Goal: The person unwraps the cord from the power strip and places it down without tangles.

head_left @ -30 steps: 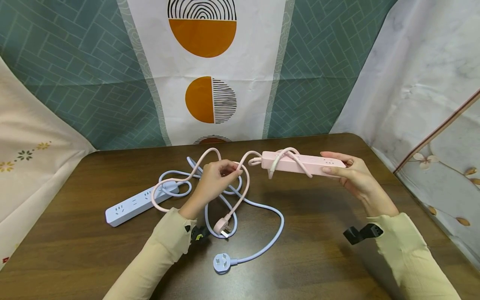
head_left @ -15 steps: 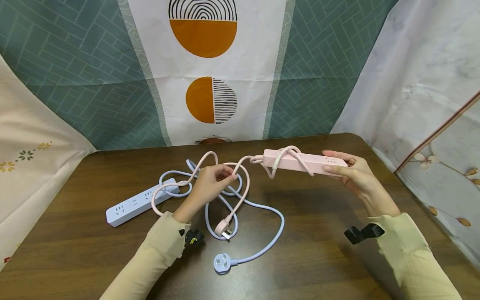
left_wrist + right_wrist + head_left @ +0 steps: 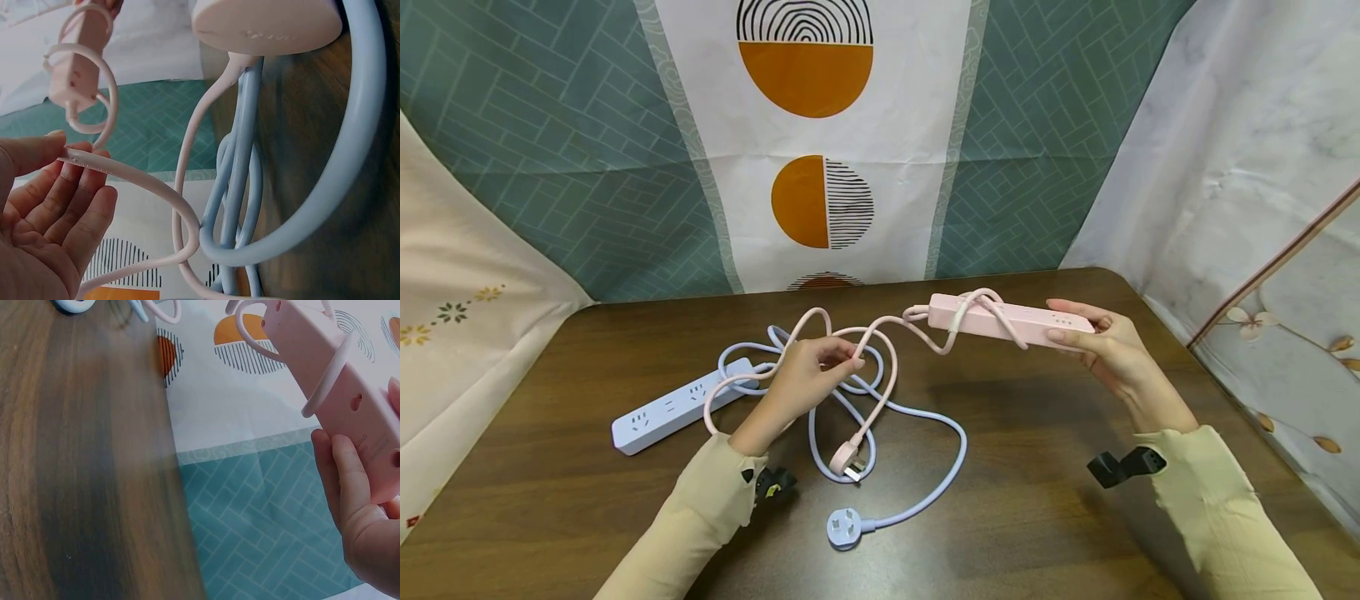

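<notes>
My right hand (image 3: pixel 1108 350) grips the right end of a pink power strip (image 3: pixel 1037 324), which is lifted above the table. Its pink cord (image 3: pixel 891 367) loops around the strip's left part and runs to my left hand (image 3: pixel 808 371). Thumb and fingers of the left hand pinch the cord, as the left wrist view shows. The pink plug (image 3: pixel 846 457) lies over a blue cord loop near the table's middle. In the right wrist view, fingers (image 3: pixel 353 472) support the strip's underside. A blue power strip (image 3: pixel 662 417) rests at left, the pink cord crossing its far end.
The blue cord (image 3: pixel 951 467) lies in tangled loops beneath the pink one, ending in a blue plug (image 3: pixel 844 528) towards the front. A dark wooden table (image 3: pixel 1015 533) bears everything. A patterned cloth (image 3: pixel 625 208) hangs behind, with pale fabric (image 3: pixel 1247 192) at right.
My left hand has moved slightly left and down, drawing the pink cord with it. The coil at the strip's left end has loosened a little. The right hand has hardly moved.
</notes>
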Tool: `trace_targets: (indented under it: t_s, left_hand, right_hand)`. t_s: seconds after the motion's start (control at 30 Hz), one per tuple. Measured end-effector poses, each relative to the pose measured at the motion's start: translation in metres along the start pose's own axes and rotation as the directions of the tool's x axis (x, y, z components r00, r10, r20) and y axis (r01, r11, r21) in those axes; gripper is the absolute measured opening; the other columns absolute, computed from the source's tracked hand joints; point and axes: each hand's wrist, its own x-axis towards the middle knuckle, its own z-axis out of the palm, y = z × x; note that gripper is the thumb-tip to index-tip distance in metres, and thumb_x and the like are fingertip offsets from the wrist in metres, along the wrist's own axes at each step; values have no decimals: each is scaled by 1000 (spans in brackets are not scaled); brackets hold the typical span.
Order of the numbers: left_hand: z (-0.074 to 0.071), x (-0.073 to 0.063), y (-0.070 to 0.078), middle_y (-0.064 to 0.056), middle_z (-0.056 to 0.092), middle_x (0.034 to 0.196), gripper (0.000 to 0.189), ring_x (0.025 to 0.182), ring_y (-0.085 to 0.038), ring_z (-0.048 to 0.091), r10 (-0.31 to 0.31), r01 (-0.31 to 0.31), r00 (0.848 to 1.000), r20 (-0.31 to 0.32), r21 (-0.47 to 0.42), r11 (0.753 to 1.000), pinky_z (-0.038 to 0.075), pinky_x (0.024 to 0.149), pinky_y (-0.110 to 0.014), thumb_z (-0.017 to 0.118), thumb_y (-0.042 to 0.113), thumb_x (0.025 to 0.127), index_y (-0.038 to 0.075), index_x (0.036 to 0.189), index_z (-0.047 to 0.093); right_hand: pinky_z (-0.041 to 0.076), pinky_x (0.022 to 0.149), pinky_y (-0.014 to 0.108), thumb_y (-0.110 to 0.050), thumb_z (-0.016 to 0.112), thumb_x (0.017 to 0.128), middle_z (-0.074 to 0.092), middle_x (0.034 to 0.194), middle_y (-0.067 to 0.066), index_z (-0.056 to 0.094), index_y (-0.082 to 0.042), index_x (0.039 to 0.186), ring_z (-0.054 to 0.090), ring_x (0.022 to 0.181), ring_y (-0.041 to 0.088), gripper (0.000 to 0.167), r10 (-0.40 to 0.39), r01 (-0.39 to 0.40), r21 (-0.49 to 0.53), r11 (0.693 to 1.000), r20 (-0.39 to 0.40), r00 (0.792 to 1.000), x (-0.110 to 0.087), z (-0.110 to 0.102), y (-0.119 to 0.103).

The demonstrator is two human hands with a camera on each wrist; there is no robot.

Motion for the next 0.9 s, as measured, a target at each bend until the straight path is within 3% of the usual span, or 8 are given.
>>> trace_targets:
  t_s: [0.23,0.37,0.57,0.7,0.9]
  left_hand:
    - [-6,-5,4,-6,68,76,8,66,-8,58,48,-47,996,-69,5,999,47,57,-21,69,7,79,1,85,68]
    - [-13,-5,7,-7,67,77,9,69,-6,59,72,-80,989,-128,-53,995,49,63,-21,66,4,80,-1,88,66]
    - [-25,-4,14,-12,64,76,9,68,-14,59,54,-87,981,-188,-171,981,47,62,-19,65,2,81,-4,88,65]
    - [-32,-2,18,-19,65,78,11,69,-10,60,41,-94,975,-220,-236,967,47,62,-19,65,0,81,-7,90,64]
    - [-41,1,21,-1,67,74,14,62,-12,62,-4,-105,961,-278,-377,920,52,61,-25,63,-4,81,-14,91,60]
  right_hand:
    - [49,65,18,18,59,76,65,95,3,68,-13,103,60,80,8,42,-9,8,-105,994,-15,1000,1,0,3]
    - [48,68,18,18,61,74,64,98,1,66,-16,107,59,84,8,48,-19,17,-195,981,-8,1000,1,-1,5]
    - [45,68,18,9,69,72,61,96,-2,60,-17,119,56,85,6,54,-4,-12,-400,916,-39,999,0,-1,8]
    - [44,66,18,7,71,71,60,94,-2,60,-18,119,55,83,6,55,2,-26,-458,889,-52,999,0,-2,9]
    - [44,63,19,6,73,70,62,90,-4,64,-21,110,55,80,6,49,-10,-12,-494,869,-42,999,1,-2,11]
